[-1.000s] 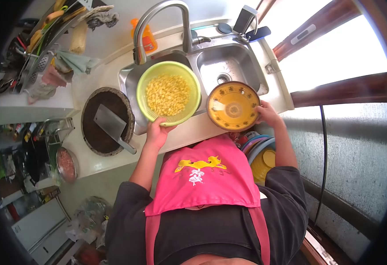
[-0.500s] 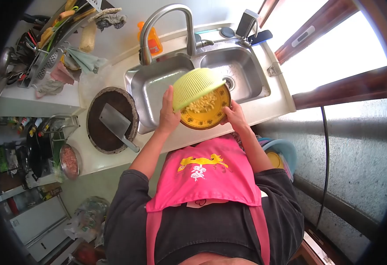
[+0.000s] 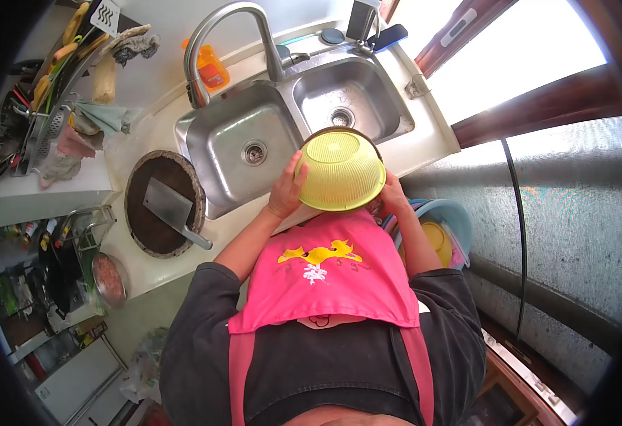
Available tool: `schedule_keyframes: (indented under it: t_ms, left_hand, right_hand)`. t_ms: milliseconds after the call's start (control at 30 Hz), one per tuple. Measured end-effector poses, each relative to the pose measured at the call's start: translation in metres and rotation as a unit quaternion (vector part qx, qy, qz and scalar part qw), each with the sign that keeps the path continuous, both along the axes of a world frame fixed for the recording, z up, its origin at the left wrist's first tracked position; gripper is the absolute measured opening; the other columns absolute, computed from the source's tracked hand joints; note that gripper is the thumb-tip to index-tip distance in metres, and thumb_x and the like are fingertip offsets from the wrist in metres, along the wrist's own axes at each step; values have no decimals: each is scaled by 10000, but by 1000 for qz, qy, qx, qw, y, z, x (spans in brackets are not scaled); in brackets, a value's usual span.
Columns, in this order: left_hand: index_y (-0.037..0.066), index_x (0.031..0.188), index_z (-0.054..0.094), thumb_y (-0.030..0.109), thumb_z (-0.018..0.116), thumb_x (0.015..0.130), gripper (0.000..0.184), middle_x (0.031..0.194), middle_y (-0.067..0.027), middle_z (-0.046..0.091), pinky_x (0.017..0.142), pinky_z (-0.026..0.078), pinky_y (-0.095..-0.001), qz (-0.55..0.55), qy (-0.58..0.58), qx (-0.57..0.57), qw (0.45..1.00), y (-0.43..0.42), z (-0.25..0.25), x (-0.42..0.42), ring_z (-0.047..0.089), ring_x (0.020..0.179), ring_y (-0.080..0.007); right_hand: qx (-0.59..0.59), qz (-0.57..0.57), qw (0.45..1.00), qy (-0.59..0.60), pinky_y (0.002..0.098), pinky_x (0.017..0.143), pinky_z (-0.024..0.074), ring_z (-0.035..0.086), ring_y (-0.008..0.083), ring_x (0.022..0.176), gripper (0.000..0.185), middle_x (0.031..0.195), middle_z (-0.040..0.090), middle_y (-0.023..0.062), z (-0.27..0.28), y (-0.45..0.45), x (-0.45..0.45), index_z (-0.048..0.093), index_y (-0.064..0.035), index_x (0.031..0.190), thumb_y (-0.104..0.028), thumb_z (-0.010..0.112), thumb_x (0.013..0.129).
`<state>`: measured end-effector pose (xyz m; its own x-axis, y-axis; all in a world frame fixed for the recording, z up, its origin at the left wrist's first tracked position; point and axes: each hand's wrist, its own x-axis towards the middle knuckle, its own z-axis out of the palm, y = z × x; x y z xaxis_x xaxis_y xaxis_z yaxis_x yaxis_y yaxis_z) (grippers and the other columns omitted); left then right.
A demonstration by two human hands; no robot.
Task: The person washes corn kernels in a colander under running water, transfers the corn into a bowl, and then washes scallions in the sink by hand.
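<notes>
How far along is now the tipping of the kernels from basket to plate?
Looks done: the basket, upright a second ago, is now upside down over the plate.
In hand: the left hand holds the basket; the right hand seems to hold the plate.
Left: probably lifting the basket off. It hides the kernels, so I cannot tell if all are out.

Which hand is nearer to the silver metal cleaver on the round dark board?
The person's left hand is nearer to the cleaver, at the facing side of an upturned yellow-green plastic colander. The right hand is farther, on the colander's opposite side.
</notes>
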<state>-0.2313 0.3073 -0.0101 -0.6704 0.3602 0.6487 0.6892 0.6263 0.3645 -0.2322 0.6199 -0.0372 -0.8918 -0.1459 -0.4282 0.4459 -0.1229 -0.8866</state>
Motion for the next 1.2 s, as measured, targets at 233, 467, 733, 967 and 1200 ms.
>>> schedule_keyframes:
  t_ms: [233, 467, 733, 967, 1200]
  left_hand:
    - [11, 1443, 282, 2, 620, 835, 696, 1416, -303, 366, 968, 497, -460, -38, -8, 61, 997, 24, 13, -11, 477, 1250, -466]
    - [14, 1520, 141, -54, 535, 837, 791, 1445, -232, 365, 1121, 318, -406, 7, -226, 228, 947, 42, 17, -23, 396, 1338, -364]
    - [3, 1373, 397, -31, 489, 872, 510, 1226, -99, 576, 867, 518, -279, 29, -511, 489, 706, 39, 12, -40, 600, 1075, -200]
    - [83, 1533, 170, -93, 486, 845, 777, 1460, -166, 410, 1110, 370, -382, -32, -388, 269, 881, 34, 15, -33, 457, 1319, -290]
    - [87, 1535, 184, -75, 545, 858, 784, 1534, -211, 308, 1145, 325, -384, -124, -224, 103, 961, 24, 14, -40, 348, 1405, -337]
  right_hand:
    - [120, 25, 991, 44, 278, 918, 470, 596, 134, 1049, 386, 1172, 659, 73, 28, 28, -4, 557, -5, 1302, -98, 581, 928]
    - [356, 80, 925, 107, 347, 921, 496, 629, 242, 1070, 530, 1161, 665, 155, 27, 56, -14, 529, -1, 1326, -218, 686, 869]
    - [308, 13, 927, 213, 386, 974, 483, 562, 261, 1213, 618, 1344, 559, 170, 74, 35, -31, 489, -19, 1373, -236, 721, 843]
    - [142, 13, 977, 156, 383, 943, 506, 617, 232, 1148, 585, 1224, 649, 146, 81, 14, -41, 489, -28, 1375, -126, 710, 842]
    - [319, 37, 865, 386, 390, 904, 511, 653, 340, 1076, 609, 1188, 648, 201, 74, 27, -27, 477, -47, 1388, -90, 692, 820]
